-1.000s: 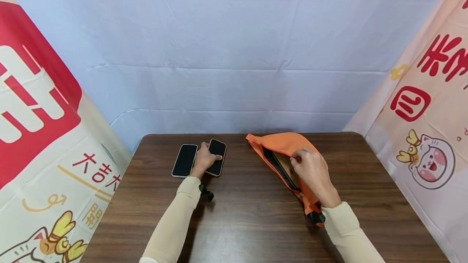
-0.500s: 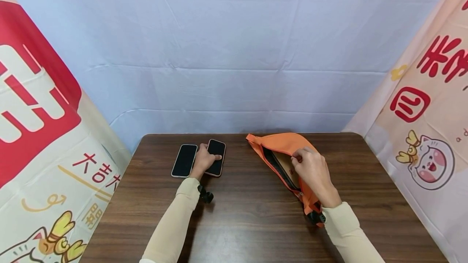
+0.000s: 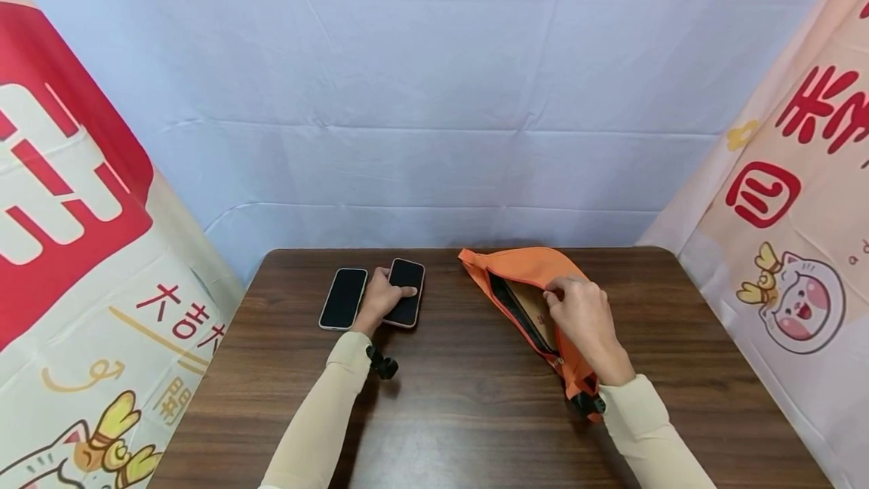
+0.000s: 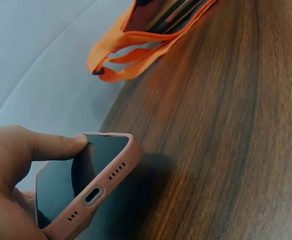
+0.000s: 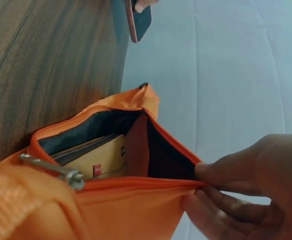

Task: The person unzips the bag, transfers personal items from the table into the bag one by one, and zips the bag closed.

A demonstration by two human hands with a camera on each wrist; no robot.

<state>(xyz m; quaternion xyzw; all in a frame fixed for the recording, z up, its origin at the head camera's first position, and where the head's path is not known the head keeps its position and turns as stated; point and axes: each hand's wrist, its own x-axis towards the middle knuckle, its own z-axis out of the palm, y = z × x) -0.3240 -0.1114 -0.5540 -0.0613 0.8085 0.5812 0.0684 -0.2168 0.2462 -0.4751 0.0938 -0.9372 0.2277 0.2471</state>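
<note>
My left hand [image 3: 382, 297] grips a smartphone [image 3: 408, 291] in a pink case, thumb over its dark screen. In the left wrist view the phone [image 4: 98, 175] is tilted, its charging-port end towards the camera and a shadow beneath it. My right hand [image 3: 582, 321] pinches the upper edge of an orange zippered bag [image 3: 536, 262] and holds its mouth apart. Inside, in the right wrist view, lies a tan wallet-like item [image 5: 106, 160] with a small red label. A metal zipper pull [image 5: 71, 175] hangs at the near end of the opening.
A second smartphone [image 3: 343, 299] with a light rim lies face up just left of my left hand. Everything rests on a dark wooden table [image 3: 448, 413]. A pale cloth [image 3: 434, 96] hangs behind it, and printed drapes [image 3: 781, 270] flank both sides.
The phone in my left hand has shifted slightly right, away from the other phone. My right hand keeps its pinch on the bag edge, and more of the tan item shows.
</note>
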